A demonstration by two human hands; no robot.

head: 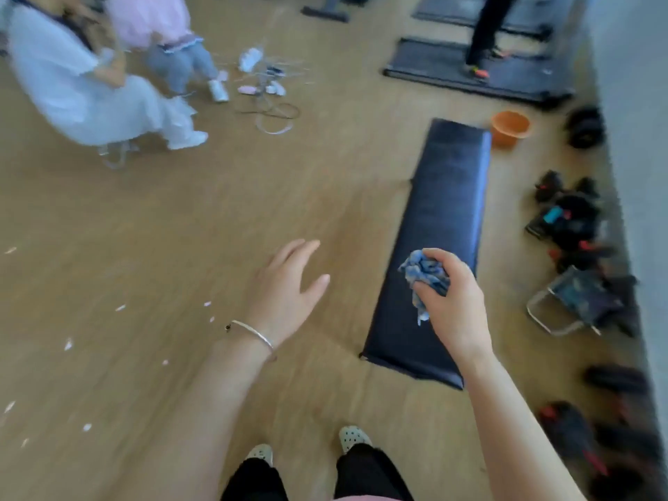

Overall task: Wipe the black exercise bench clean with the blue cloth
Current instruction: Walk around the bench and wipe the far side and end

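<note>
Over the near end of the black bench (441, 218), right hand (452, 298) gripping the bunched blue cloth (424, 274); left hand (289, 291) open, empty, left of it.

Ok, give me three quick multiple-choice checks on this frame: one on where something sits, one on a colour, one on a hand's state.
1. Where is the bucket?
A. On the floor just past the bench's far end
B. On top of the bench
C. Beside the person's feet

2. What colour is the bucket?
A. Green
B. Orange
C. White

3. What is the right hand doing?
A. Hanging open and empty
B. Gripping the bucket rim
C. Closed around the bunched blue cloth

Answers:
1. A: the bucket stands on the wooden floor by the far end of the black exercise bench.
2. B: its wall is plainly orange.
3. C: the right hand grips the blue cloth above the bench's near part, while the left hand is open and empty.
</note>
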